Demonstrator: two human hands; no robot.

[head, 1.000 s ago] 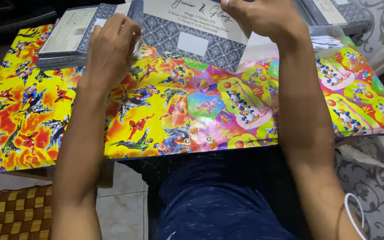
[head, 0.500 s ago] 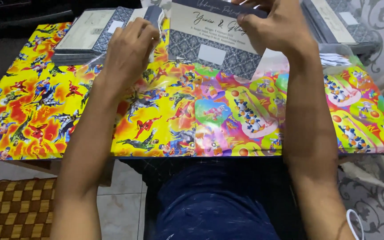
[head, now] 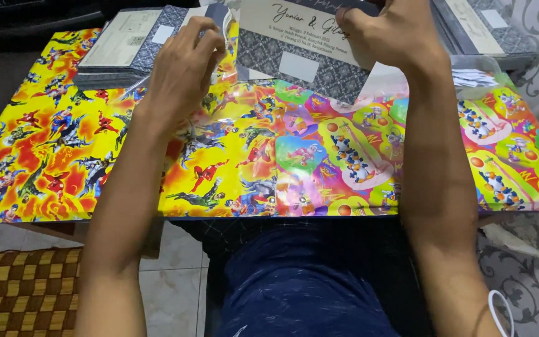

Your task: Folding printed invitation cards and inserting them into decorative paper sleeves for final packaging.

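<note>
A grey patterned paper card (head: 310, 53) is pinched in the right hand (head: 388, 34). The left hand (head: 185, 68) seems closed on thin clear plastic; a slow slide is needed next.

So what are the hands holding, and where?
The right hand holds a patterned card at its upper right edge. The left hand pinches something thin and clear; what exactly cannot be told.

Bright even indoor light, soft glare on glossy wrapping paper (head: 344, 156), faint shadows under forearms, sharp focus, dim upper-left corner.
</note>
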